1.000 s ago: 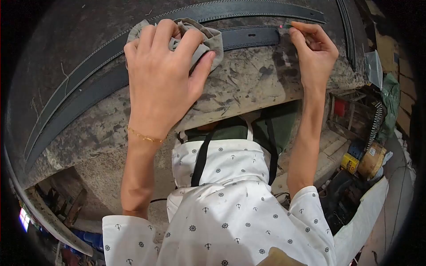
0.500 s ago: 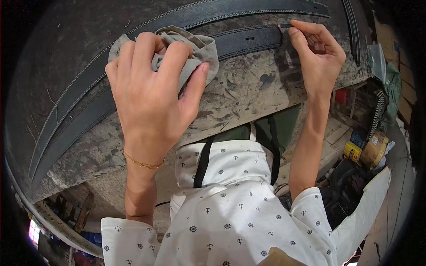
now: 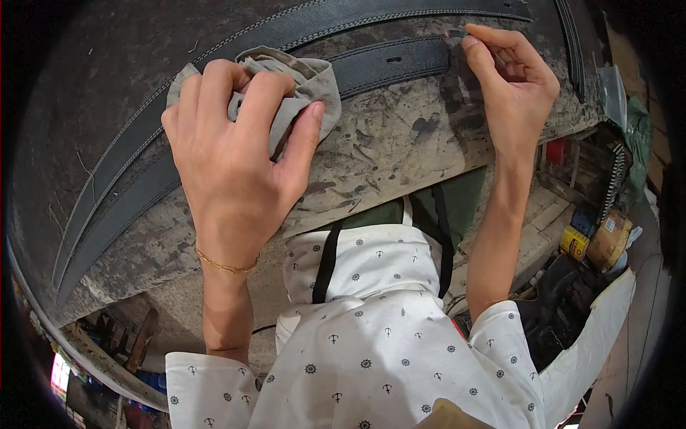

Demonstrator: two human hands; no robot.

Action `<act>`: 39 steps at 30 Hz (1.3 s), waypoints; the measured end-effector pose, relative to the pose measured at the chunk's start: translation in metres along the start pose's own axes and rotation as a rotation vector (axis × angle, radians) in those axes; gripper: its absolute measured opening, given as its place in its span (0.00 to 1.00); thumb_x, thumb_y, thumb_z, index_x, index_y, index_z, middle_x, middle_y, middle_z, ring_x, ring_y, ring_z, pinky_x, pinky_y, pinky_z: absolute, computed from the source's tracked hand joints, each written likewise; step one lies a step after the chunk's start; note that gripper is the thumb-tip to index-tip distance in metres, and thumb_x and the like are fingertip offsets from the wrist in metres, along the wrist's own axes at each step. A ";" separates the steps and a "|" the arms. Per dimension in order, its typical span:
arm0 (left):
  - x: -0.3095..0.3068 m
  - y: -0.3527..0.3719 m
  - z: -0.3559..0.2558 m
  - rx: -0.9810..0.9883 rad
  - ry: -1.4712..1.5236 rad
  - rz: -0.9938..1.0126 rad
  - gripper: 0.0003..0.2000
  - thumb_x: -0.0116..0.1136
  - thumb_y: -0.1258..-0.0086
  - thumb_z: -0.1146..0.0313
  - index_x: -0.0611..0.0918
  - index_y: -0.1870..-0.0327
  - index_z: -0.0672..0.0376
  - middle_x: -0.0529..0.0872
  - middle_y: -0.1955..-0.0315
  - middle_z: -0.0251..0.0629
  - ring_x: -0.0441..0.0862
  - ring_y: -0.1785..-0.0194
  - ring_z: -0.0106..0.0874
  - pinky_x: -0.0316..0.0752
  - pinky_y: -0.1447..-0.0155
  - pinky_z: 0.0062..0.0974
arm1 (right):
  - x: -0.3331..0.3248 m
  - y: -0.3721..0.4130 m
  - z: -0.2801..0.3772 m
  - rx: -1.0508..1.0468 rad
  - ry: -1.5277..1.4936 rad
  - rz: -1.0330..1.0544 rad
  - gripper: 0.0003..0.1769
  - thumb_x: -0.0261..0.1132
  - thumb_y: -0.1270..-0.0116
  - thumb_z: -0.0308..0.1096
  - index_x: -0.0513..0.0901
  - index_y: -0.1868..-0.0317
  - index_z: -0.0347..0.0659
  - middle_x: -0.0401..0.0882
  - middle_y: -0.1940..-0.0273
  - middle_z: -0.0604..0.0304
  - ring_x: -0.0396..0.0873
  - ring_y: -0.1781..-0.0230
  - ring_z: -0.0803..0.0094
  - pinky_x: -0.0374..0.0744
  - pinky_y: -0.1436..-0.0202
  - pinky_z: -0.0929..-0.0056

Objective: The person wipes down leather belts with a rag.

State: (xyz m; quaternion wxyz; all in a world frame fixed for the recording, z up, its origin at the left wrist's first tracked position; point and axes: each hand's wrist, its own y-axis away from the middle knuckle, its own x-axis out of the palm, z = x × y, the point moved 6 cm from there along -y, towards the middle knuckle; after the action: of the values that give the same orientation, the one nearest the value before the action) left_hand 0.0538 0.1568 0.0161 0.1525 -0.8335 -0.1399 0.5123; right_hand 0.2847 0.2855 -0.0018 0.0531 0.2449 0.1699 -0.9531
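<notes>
My left hand (image 3: 232, 154) is closed round a crumpled grey cloth (image 3: 314, 79) and presses it down on a dark leather belt strap (image 3: 396, 63). Stitching runs along the strap's edges, and a small slot shows near its squared right end. My right hand (image 3: 520, 86) pinches a small, thin dark piece (image 3: 456, 33) with a reddish tip between thumb and forefinger, just beyond that end. What kind of thing the piece is I cannot make out. The other fingers of my right hand are curled in.
A longer stitched strap (image 3: 357, 23) curves behind the first one. Another strap (image 3: 569, 50) lies at the right, near a clear plastic bag (image 3: 612, 96). The worn, stained work surface (image 3: 400, 143) ends close to my body. Below right stand a yellow box (image 3: 574, 243) and a brown tape roll (image 3: 609, 239).
My left hand, the cloth and the strap have shifted slightly left. In my right hand the small piece has moved up a little, with its reddish tip now just above the strap's end.
</notes>
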 end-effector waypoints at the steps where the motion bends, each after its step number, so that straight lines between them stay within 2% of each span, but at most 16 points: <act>1: 0.000 0.000 0.000 0.002 0.000 -0.001 0.11 0.75 0.41 0.67 0.84 0.62 0.59 0.78 0.64 0.38 0.76 0.60 0.37 0.67 0.53 0.32 | -0.001 0.000 -0.001 0.001 -0.002 -0.002 0.09 0.71 0.32 0.22 0.90 0.52 0.36 0.84 0.67 0.72 0.77 0.67 0.89 0.72 0.62 0.89; 6: 0.000 0.000 0.000 -0.005 -0.003 0.000 0.11 0.75 0.41 0.67 0.84 0.61 0.59 0.79 0.63 0.38 0.77 0.59 0.38 0.68 0.52 0.32 | -0.001 0.000 -0.004 -0.002 0.047 0.077 0.09 0.71 0.31 0.23 0.91 0.52 0.37 0.86 0.66 0.71 0.80 0.65 0.88 0.76 0.60 0.88; 10: 0.000 0.000 0.000 -0.003 -0.008 -0.006 0.11 0.75 0.40 0.67 0.84 0.61 0.59 0.79 0.63 0.38 0.77 0.58 0.38 0.68 0.52 0.33 | -0.001 0.000 0.001 -0.012 0.038 0.022 0.09 0.71 0.31 0.23 0.91 0.52 0.37 0.87 0.65 0.70 0.81 0.65 0.87 0.77 0.60 0.87; 14: 0.002 0.000 0.001 -0.010 -0.010 0.007 0.11 0.74 0.40 0.67 0.84 0.61 0.58 0.79 0.63 0.38 0.77 0.58 0.38 0.68 0.52 0.33 | 0.001 0.000 -0.002 0.018 0.018 0.063 0.08 0.71 0.31 0.23 0.91 0.52 0.38 0.87 0.65 0.69 0.81 0.64 0.87 0.77 0.59 0.87; 17: 0.006 0.001 0.005 0.017 0.001 -0.018 0.11 0.72 0.41 0.63 0.83 0.62 0.53 0.76 0.64 0.34 0.73 0.58 0.35 0.63 0.52 0.36 | -0.002 -0.002 -0.005 -0.008 -0.015 0.040 0.08 0.71 0.31 0.23 0.90 0.52 0.38 0.87 0.64 0.68 0.81 0.64 0.86 0.77 0.58 0.87; 20: 0.003 0.000 0.001 0.048 -0.003 -0.044 0.10 0.71 0.40 0.65 0.83 0.62 0.55 0.77 0.65 0.35 0.75 0.60 0.37 0.65 0.55 0.35 | -0.007 -0.002 -0.012 0.011 -0.095 -0.009 0.08 0.71 0.31 0.23 0.90 0.52 0.36 0.87 0.64 0.66 0.80 0.64 0.85 0.77 0.60 0.85; 22: 0.004 -0.001 0.003 -0.065 0.078 0.003 0.10 0.70 0.41 0.71 0.83 0.60 0.57 0.81 0.63 0.37 0.79 0.60 0.40 0.72 0.54 0.37 | -0.010 -0.003 -0.020 0.042 -0.149 -0.039 0.09 0.70 0.31 0.23 0.89 0.52 0.34 0.86 0.64 0.65 0.80 0.65 0.83 0.77 0.60 0.84; 23: 0.006 -0.004 -0.005 -0.058 0.072 0.003 0.10 0.70 0.41 0.71 0.83 0.60 0.57 0.81 0.63 0.37 0.79 0.60 0.40 0.72 0.54 0.37 | -0.011 -0.003 -0.025 0.050 -0.315 -0.064 0.09 0.69 0.30 0.22 0.88 0.51 0.32 0.86 0.63 0.61 0.81 0.64 0.81 0.78 0.60 0.82; 24: 0.008 -0.011 -0.017 -0.054 0.191 -0.049 0.11 0.69 0.42 0.74 0.84 0.58 0.58 0.82 0.61 0.39 0.81 0.59 0.42 0.75 0.52 0.38 | -0.013 -0.004 -0.028 0.053 -0.482 -0.087 0.09 0.68 0.29 0.22 0.87 0.51 0.30 0.87 0.62 0.58 0.81 0.64 0.78 0.78 0.60 0.80; 25: 0.012 -0.019 -0.028 -0.047 0.310 -0.103 0.13 0.68 0.43 0.77 0.85 0.56 0.59 0.83 0.59 0.40 0.83 0.58 0.43 0.78 0.50 0.38 | -0.014 -0.005 -0.029 0.045 -0.490 -0.091 0.09 0.68 0.29 0.22 0.87 0.51 0.30 0.87 0.62 0.58 0.81 0.64 0.78 0.78 0.60 0.80; 27: 0.027 -0.036 -0.053 0.091 0.298 -0.147 0.14 0.68 0.39 0.78 0.87 0.51 0.58 0.86 0.52 0.41 0.87 0.54 0.40 0.82 0.50 0.32 | -0.020 -0.005 -0.037 0.096 -0.692 -0.174 0.09 0.67 0.28 0.21 0.85 0.50 0.28 0.86 0.58 0.53 0.82 0.61 0.74 0.80 0.57 0.77; 29: 0.049 -0.045 -0.064 0.168 0.233 -0.121 0.15 0.68 0.37 0.74 0.87 0.49 0.56 0.85 0.51 0.41 0.85 0.52 0.40 0.80 0.49 0.36 | -0.022 -0.004 -0.043 0.107 -0.746 -0.190 0.09 0.66 0.28 0.21 0.85 0.49 0.28 0.86 0.57 0.52 0.82 0.60 0.73 0.80 0.57 0.76; 31: 0.067 -0.044 -0.069 0.234 -0.024 -0.061 0.16 0.67 0.35 0.69 0.86 0.46 0.55 0.83 0.49 0.39 0.81 0.48 0.40 0.77 0.47 0.38 | -0.023 -0.004 -0.046 0.126 -0.803 -0.209 0.09 0.66 0.28 0.21 0.85 0.49 0.28 0.86 0.56 0.51 0.83 0.59 0.72 0.81 0.56 0.75; 32: 0.071 -0.042 -0.066 0.266 -0.044 -0.069 0.16 0.67 0.34 0.65 0.85 0.45 0.55 0.82 0.49 0.38 0.77 0.45 0.38 0.74 0.46 0.39 | -0.022 -0.004 -0.046 0.135 -0.834 -0.210 0.10 0.67 0.29 0.21 0.85 0.49 0.28 0.86 0.56 0.52 0.83 0.59 0.72 0.81 0.55 0.75; 33: 0.070 -0.042 -0.066 0.279 -0.052 -0.060 0.16 0.67 0.34 0.65 0.85 0.45 0.55 0.82 0.49 0.38 0.77 0.45 0.38 0.74 0.46 0.39 | -0.021 -0.002 -0.046 0.147 -0.863 -0.212 0.10 0.67 0.29 0.22 0.85 0.49 0.29 0.86 0.57 0.52 0.82 0.60 0.72 0.81 0.55 0.75; 39: 0.060 -0.047 -0.064 0.432 -0.069 0.037 0.11 0.69 0.36 0.64 0.85 0.56 0.58 0.82 0.52 0.39 0.78 0.49 0.41 0.73 0.47 0.40 | -0.016 -0.003 -0.048 0.140 -0.865 -0.195 0.10 0.69 0.30 0.22 0.86 0.50 0.30 0.86 0.58 0.54 0.81 0.62 0.74 0.81 0.55 0.76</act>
State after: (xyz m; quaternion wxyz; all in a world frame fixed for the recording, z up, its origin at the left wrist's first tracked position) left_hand 0.1338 0.2157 0.0135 0.3131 -0.7659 -0.0167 0.5613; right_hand 0.3196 0.3057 -0.0328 0.0125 -0.1904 0.0895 -0.9775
